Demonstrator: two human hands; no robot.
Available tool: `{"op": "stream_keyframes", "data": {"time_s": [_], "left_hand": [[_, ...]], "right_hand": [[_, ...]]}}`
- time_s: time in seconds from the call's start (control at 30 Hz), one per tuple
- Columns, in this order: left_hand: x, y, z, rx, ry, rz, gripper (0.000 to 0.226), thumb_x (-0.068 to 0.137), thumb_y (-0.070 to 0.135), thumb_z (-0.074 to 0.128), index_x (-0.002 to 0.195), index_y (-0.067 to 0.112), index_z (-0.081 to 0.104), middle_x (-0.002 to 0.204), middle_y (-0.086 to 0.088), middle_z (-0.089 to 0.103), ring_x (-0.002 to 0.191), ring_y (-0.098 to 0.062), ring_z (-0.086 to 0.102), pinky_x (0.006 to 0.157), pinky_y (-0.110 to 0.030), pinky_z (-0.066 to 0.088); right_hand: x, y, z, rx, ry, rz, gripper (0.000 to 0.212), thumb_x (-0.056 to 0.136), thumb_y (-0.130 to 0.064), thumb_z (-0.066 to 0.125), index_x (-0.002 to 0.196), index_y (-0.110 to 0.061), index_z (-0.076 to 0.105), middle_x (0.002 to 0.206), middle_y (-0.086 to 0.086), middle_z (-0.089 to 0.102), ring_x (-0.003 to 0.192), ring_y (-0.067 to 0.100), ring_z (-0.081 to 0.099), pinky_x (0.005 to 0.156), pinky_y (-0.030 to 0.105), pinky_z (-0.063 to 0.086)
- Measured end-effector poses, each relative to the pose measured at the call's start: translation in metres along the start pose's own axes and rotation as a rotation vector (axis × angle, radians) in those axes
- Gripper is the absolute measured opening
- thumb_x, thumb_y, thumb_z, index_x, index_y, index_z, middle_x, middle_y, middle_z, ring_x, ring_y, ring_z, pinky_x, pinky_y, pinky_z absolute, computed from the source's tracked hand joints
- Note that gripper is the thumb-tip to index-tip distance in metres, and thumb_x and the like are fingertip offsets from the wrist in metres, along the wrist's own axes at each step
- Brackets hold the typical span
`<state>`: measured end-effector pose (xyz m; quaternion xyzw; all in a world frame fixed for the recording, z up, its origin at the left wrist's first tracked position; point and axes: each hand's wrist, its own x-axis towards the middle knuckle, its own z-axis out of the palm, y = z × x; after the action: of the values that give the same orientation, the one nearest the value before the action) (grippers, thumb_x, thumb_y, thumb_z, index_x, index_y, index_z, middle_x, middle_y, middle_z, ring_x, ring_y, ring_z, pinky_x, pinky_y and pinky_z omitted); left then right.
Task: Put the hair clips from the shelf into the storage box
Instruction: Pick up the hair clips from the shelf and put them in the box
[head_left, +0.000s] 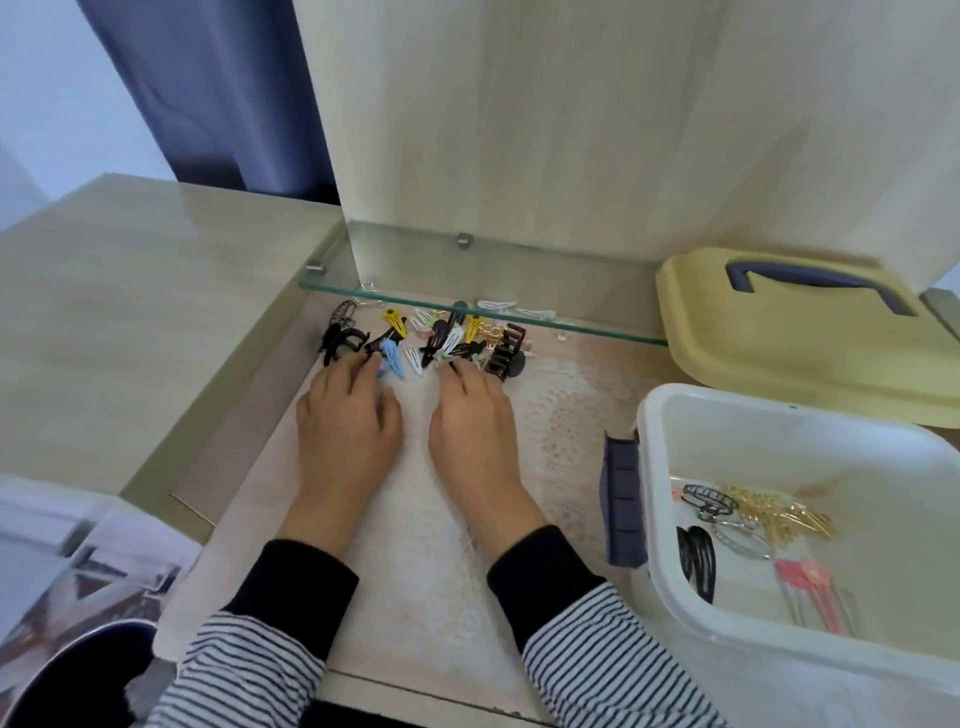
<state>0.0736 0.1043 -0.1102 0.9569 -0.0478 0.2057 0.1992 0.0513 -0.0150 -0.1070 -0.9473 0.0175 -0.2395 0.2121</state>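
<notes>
A heap of several hair clips (436, 338) in black, yellow, white, blue and brown lies on the shelf under a glass pane. My left hand (348, 421) lies palm down at the heap's left side, its fingertips at a blue clip (390, 356). My right hand (467, 415) lies beside it, fingertips touching the black and white clips in the middle. What the fingertips hold is hidden. The white storage box (675, 545) stands open at the right with several clips inside (748, 525).
The box's yellow lid (810, 343) with a dark handle lies behind the box. A glass shelf (483, 306) juts out just above the clip heap. A white lace mat (561, 415) covers the shelf. A wooden desk top (130, 312) spreads to the left.
</notes>
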Motion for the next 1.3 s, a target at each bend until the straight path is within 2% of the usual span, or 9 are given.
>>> {"op": "stream_keyframes", "data": {"time_s": [0.13, 0.33, 0.6, 0.77, 0.87, 1.0, 1.13, 1.3], "left_hand": [[-0.001, -0.003, 0.002, 0.016, -0.025, -0.027, 0.045, 0.086, 0.024, 0.043, 0.125, 0.01, 0.062, 0.127, -0.008, 0.06, 0.116, -0.031, 0.053, 0.093, -0.044, 0.041], [-0.003, -0.003, 0.0, -0.002, 0.03, -0.037, 0.027, 0.089, 0.016, 0.057, 0.114, 0.017, 0.068, 0.121, -0.001, 0.064, 0.113, -0.025, 0.054, 0.091, -0.038, 0.035], [-0.003, -0.004, -0.003, -0.024, 0.043, 0.0, 0.017, 0.091, 0.025, 0.059, 0.102, 0.016, 0.069, 0.102, -0.002, 0.068, 0.096, -0.027, 0.058, 0.082, -0.037, 0.037], [-0.004, -0.006, -0.001, -0.036, 0.017, 0.013, 0.027, 0.088, 0.023, 0.064, 0.112, 0.013, 0.068, 0.106, -0.008, 0.066, 0.096, -0.032, 0.058, 0.081, -0.041, 0.043], [-0.004, -0.009, -0.001, -0.067, 0.006, 0.018, 0.024, 0.087, 0.023, 0.064, 0.108, 0.012, 0.07, 0.102, -0.01, 0.065, 0.089, -0.033, 0.057, 0.076, -0.042, 0.048], [-0.002, -0.005, -0.005, -0.143, -0.007, 0.031, 0.023, 0.087, 0.019, 0.063, 0.11, 0.014, 0.066, 0.106, -0.009, 0.063, 0.091, -0.03, 0.059, 0.077, -0.044, 0.051], [-0.003, -0.001, -0.009, -0.197, -0.011, 0.072, 0.016, 0.091, 0.018, 0.058, 0.105, 0.013, 0.062, 0.104, -0.006, 0.062, 0.085, -0.027, 0.059, 0.069, -0.044, 0.053], [-0.002, 0.021, -0.024, -0.424, 0.026, 0.002, 0.011, 0.091, 0.017, 0.059, 0.102, 0.02, 0.062, 0.101, 0.001, 0.063, 0.08, -0.013, 0.057, 0.072, -0.032, 0.05]], "right_hand": [[0.006, 0.002, 0.009, -0.073, -0.023, 0.043, 0.049, 0.078, -0.009, 0.059, 0.127, -0.005, 0.057, 0.128, 0.012, 0.059, 0.106, 0.033, 0.056, 0.085, 0.038, 0.048], [0.003, 0.004, 0.006, -0.028, 0.009, 0.009, 0.04, 0.083, -0.01, 0.056, 0.123, -0.008, 0.057, 0.113, 0.007, 0.063, 0.1, 0.027, 0.054, 0.081, 0.037, 0.047], [0.001, 0.004, 0.004, -0.028, 0.044, -0.032, 0.027, 0.084, -0.012, 0.062, 0.11, -0.007, 0.062, 0.1, 0.008, 0.063, 0.094, 0.028, 0.056, 0.076, 0.036, 0.048], [-0.001, 0.002, 0.001, -0.033, 0.081, -0.073, 0.019, 0.081, -0.012, 0.068, 0.099, -0.006, 0.065, 0.087, 0.009, 0.064, 0.079, 0.027, 0.059, 0.062, 0.036, 0.049], [-0.003, 0.0, -0.001, -0.002, 0.095, -0.099, 0.012, 0.076, -0.006, 0.073, 0.085, -0.005, 0.064, 0.075, 0.01, 0.06, 0.064, 0.027, 0.056, 0.052, 0.032, 0.046], [-0.008, -0.005, -0.008, 0.032, 0.05, -0.091, 0.025, 0.063, 0.006, 0.079, 0.07, -0.005, 0.059, 0.066, 0.009, 0.055, 0.056, 0.024, 0.052, 0.045, 0.025, 0.039], [-0.017, -0.014, -0.024, 0.073, -0.007, -0.08, 0.029, 0.059, 0.013, 0.079, 0.073, -0.004, 0.06, 0.068, 0.01, 0.055, 0.057, 0.025, 0.054, 0.046, 0.026, 0.041], [-0.024, -0.023, -0.072, 0.114, 0.037, -0.154, 0.019, 0.072, 0.011, 0.07, 0.086, 0.0, 0.065, 0.07, 0.013, 0.058, 0.059, 0.03, 0.056, 0.048, 0.026, 0.038]]}}
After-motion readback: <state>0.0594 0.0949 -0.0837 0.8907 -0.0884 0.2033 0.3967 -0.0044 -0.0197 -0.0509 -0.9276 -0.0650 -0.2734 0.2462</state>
